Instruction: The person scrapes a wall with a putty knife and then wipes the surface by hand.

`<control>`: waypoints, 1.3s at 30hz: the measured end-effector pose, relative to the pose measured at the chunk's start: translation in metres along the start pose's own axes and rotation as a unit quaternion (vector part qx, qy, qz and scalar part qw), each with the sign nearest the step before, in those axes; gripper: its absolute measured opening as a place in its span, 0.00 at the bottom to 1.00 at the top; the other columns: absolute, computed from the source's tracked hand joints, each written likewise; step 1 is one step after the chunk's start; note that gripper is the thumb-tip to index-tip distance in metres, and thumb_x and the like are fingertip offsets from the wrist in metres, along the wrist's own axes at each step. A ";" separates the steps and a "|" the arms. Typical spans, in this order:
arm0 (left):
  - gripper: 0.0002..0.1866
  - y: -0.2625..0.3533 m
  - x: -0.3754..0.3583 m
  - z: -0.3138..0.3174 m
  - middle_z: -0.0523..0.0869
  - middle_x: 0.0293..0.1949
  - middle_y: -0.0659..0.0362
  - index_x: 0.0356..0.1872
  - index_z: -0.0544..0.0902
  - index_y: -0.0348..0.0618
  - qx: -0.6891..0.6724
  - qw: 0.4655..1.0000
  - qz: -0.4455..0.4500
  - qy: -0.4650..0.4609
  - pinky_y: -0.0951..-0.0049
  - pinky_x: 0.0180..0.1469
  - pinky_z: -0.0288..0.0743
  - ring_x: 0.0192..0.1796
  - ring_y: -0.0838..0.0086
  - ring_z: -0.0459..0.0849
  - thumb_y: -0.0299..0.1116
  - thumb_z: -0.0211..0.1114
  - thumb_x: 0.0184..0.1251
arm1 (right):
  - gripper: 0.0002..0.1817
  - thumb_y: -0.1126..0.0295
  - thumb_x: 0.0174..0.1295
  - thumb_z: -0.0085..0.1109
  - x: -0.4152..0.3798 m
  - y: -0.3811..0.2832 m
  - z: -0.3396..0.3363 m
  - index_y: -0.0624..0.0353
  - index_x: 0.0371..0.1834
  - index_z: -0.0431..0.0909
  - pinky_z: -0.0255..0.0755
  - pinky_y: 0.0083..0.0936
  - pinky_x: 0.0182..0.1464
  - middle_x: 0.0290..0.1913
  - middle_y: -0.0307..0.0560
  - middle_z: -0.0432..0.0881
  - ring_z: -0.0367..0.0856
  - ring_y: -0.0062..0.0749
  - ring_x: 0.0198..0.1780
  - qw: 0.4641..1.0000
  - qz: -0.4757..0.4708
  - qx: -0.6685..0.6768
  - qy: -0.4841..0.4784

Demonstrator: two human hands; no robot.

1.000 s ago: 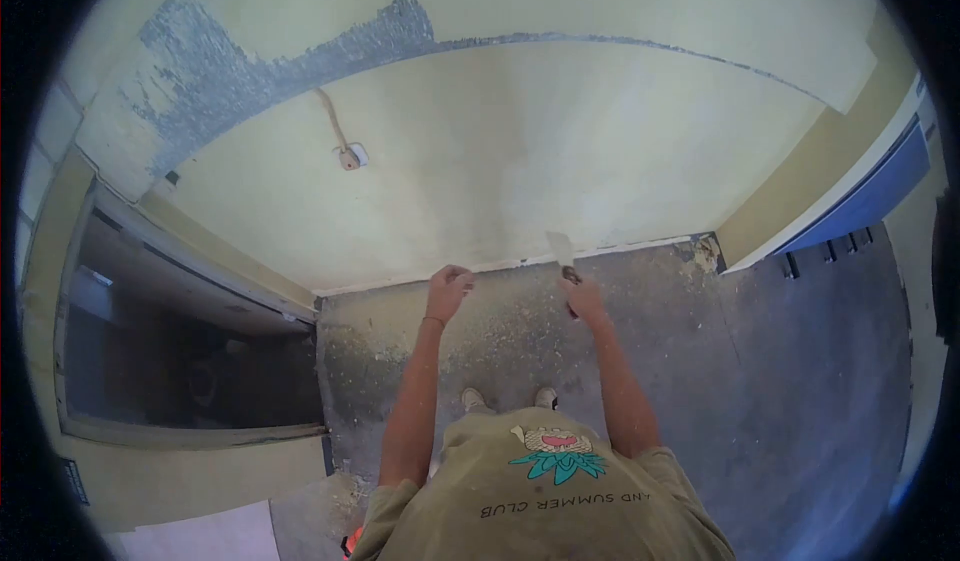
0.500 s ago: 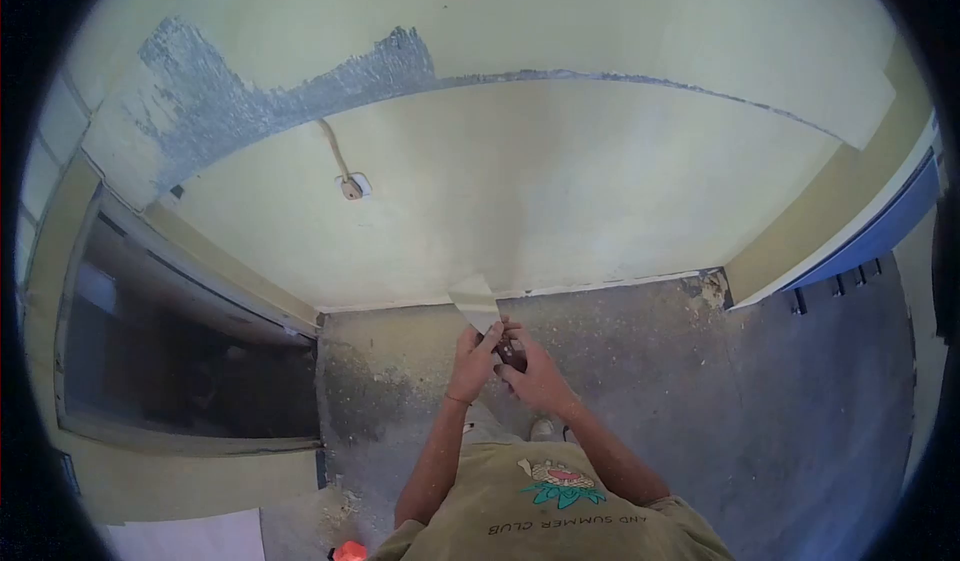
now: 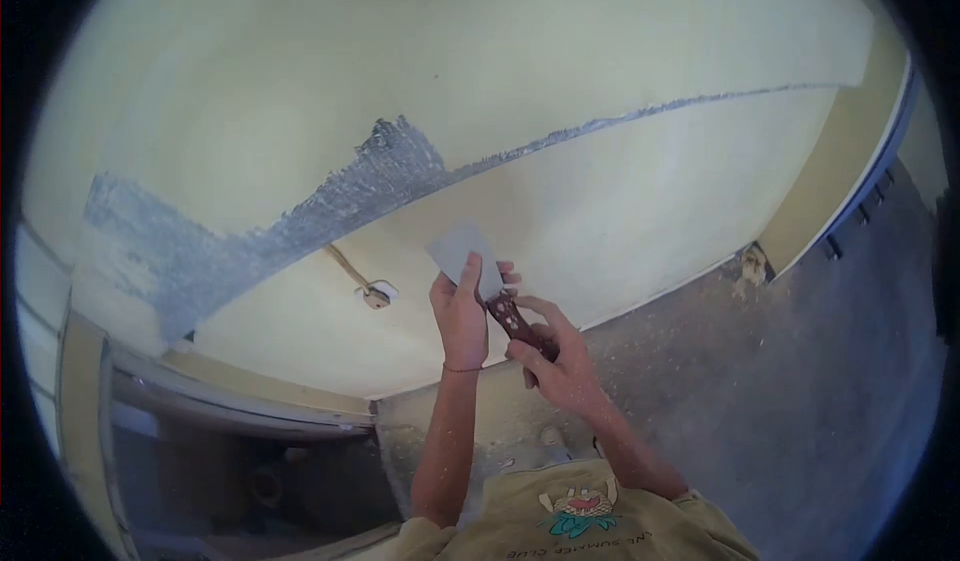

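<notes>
A putty knife [image 3: 508,314] with a wide pale blade and a dark red, paint-spotted handle is held up in front of the wall. My left hand [image 3: 460,319] is closed around its blade, thumb lying along the near face and fingertips showing past the far edge. Around the handle's lower end, my right hand [image 3: 566,369] is closed. Beyond both hands, the pale yellow wall has a rough grey stripped band [image 3: 345,199], broad at the left and narrowing to a thin line at the right. The blade appears apart from the wall.
A wall socket [image 3: 376,296] with a plug and cord sits below the grey band. At lower left is a dark framed opening [image 3: 250,471]. The concrete floor [image 3: 720,401] carries scattered debris. A blue door edge [image 3: 893,141] stands at the right.
Both hands have risen with the putty knife, and they now sit farther apart along it. The view has tilted and turned, so the wall band slopes upward to the right.
</notes>
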State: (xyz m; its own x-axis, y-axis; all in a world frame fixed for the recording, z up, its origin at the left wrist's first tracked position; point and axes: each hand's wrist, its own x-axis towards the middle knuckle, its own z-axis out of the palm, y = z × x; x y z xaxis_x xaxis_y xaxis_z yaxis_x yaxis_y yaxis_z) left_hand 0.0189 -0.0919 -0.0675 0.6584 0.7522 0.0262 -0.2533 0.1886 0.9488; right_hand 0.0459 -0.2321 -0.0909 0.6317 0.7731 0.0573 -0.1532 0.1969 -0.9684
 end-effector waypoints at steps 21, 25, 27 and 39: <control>0.13 0.019 0.076 0.000 0.84 0.32 0.61 0.38 0.83 0.28 0.095 0.969 0.210 0.090 0.79 0.36 0.69 0.33 0.82 0.76 0.32 0.61 0.72 | 0.16 0.75 0.67 0.58 0.055 0.005 0.047 0.65 0.57 0.77 0.67 0.17 0.28 0.28 0.39 0.79 0.71 0.14 0.26 0.986 -0.085 0.037 0.135; 0.12 0.015 0.075 -0.005 0.85 0.32 0.61 0.38 0.84 0.28 0.099 0.977 0.164 0.095 0.79 0.37 0.69 0.33 0.82 0.76 0.32 0.62 0.71 | 0.16 0.75 0.66 0.60 0.061 0.025 0.038 0.66 0.56 0.78 0.66 0.16 0.27 0.28 0.39 0.79 0.72 0.14 0.27 0.982 -0.129 0.015 0.140; 0.12 0.014 0.072 -0.001 0.85 0.32 0.61 0.38 0.84 0.30 0.119 0.972 0.171 0.106 0.80 0.39 0.70 0.33 0.83 0.76 0.33 0.63 0.71 | 0.15 0.75 0.66 0.60 0.060 0.022 0.029 0.66 0.56 0.78 0.66 0.16 0.27 0.28 0.39 0.79 0.72 0.14 0.27 0.985 -0.098 0.052 0.132; 0.15 0.007 0.077 0.000 0.85 0.32 0.61 0.39 0.84 0.28 0.091 0.976 0.154 0.126 0.79 0.38 0.71 0.34 0.82 0.76 0.36 0.64 0.70 | 0.14 0.74 0.65 0.61 0.065 0.028 0.028 0.69 0.53 0.80 0.67 0.16 0.26 0.24 0.39 0.78 0.71 0.14 0.25 0.976 -0.147 -0.003 0.158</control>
State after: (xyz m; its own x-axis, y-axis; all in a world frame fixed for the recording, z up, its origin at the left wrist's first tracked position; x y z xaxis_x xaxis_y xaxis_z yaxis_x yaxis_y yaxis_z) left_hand 0.0684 -0.0328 -0.0590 0.3690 0.8916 0.2627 -0.2664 -0.1693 0.9489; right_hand 0.0617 -0.1599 -0.1072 0.8508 0.4588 0.2562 0.0735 0.3789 -0.9225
